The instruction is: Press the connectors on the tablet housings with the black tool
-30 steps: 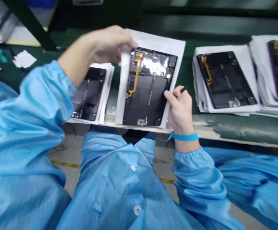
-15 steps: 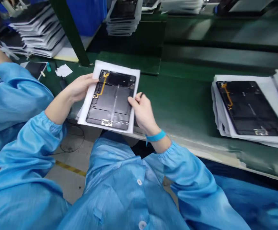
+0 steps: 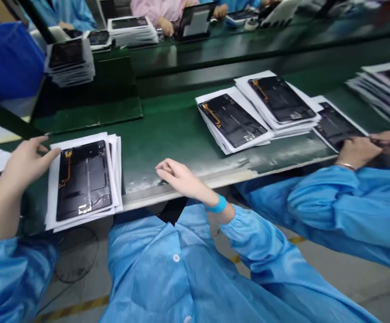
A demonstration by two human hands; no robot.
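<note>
On the green bench's left part lies a black tablet housing with an orange flex strip, on top of several white sheets. My left hand is at the upper left edge of this stack, thumb and fingers apart, with nothing gripped. Over the bench's front edge is my right hand, a blue band on its wrist. Its fingers are curled together, and whether a small thing is inside is hidden. Farther right, two more housings rest on white stacks.
A blue bin stands at the back left beside a stack of housings. At the right, a co-worker's hands are at another housing. More people sit behind the raised back shelf.
The view has swung right. The housing and sheet that both hands held now rest on the bench at the left. My right hand has come away from them; my left stays near their edge.
</note>
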